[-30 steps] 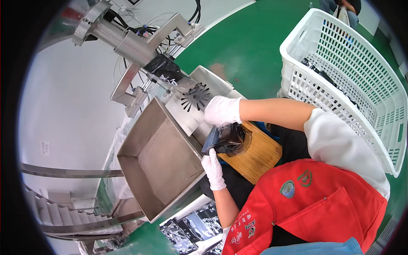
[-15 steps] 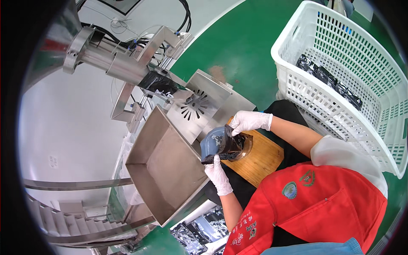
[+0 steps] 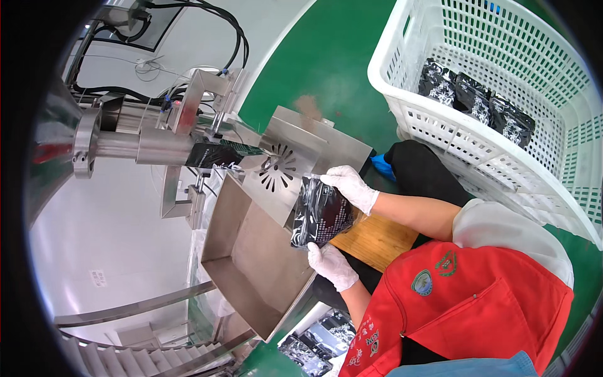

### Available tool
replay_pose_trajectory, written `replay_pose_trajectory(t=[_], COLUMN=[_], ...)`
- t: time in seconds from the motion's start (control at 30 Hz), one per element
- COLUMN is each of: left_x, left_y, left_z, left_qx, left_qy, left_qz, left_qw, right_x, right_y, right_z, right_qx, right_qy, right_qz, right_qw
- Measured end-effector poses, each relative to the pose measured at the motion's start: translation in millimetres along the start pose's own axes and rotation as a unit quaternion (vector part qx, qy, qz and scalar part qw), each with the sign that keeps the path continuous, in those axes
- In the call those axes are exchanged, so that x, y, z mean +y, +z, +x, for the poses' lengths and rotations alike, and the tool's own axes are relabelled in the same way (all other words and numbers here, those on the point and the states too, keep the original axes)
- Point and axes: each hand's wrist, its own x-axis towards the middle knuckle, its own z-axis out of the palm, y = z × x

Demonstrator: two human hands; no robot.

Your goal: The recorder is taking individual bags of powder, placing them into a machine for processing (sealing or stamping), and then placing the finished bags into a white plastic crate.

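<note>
A shiny black pouch [image 3: 319, 217] with white and dotted print is stretched between my two white-gloved hands, over a wooden board. My left hand [image 3: 333, 267] pinches its lower edge near the bottom corner. Gripping the top corner is my right hand [image 3: 350, 188], fingers closed on the film. Beyond the pouch, another black bag [image 3: 217, 155] sits around the end of the machine's steel tube [image 3: 164, 146], above a slotted metal plate [image 3: 276, 169]. The wooden board [image 3: 377, 242] lies partly hidden below the pouch.
A deep steel tray [image 3: 264, 270] stands left of my hands. A white slatted crate [image 3: 477, 135] at the right holds several black packs [image 3: 474, 100]. More flat printed pouches [image 3: 320, 339] lie at the lower middle. Brown powder [image 3: 308, 105] marks the green floor.
The pouch, earlier folded back with a blue face showing, now shows its black printed side spread flat. My right hand has tilted downward with it. The whole view has shifted slightly.
</note>
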Motion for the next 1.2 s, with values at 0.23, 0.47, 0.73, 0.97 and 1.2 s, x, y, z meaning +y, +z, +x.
replay_pose_trajectory(t=[0.23, 0.47, 0.73, 0.97, 1.2], left_x=[24, 34, 35, 35, 36], left_y=[-37, -13, 42, 63, 69], left_z=[5, 113, 133, 133, 139], left_qx=[-0.033, -0.174, -0.218, -0.201, -0.198], left_qy=[-0.248, -0.344, -0.403, -0.388, -0.358], left_qz=[-0.034, 0.213, 0.283, 0.310, 0.341], left_qw=[0.968, 0.898, 0.842, 0.844, 0.847], right_x=[17, 12, 11, 13, -9], right_y=[1, 10, 6, 6, 5], right_z=[12, 8, 9, 10, 13], right_qx=[-0.014, -0.073, -0.064, -0.065, -0.128], right_qy=[0.030, 0.046, 0.049, 0.014, 0.011], right_qz=[-0.069, -0.081, -0.089, -0.128, -0.172], right_qw=[0.997, 0.993, 0.993, 0.990, 0.977])
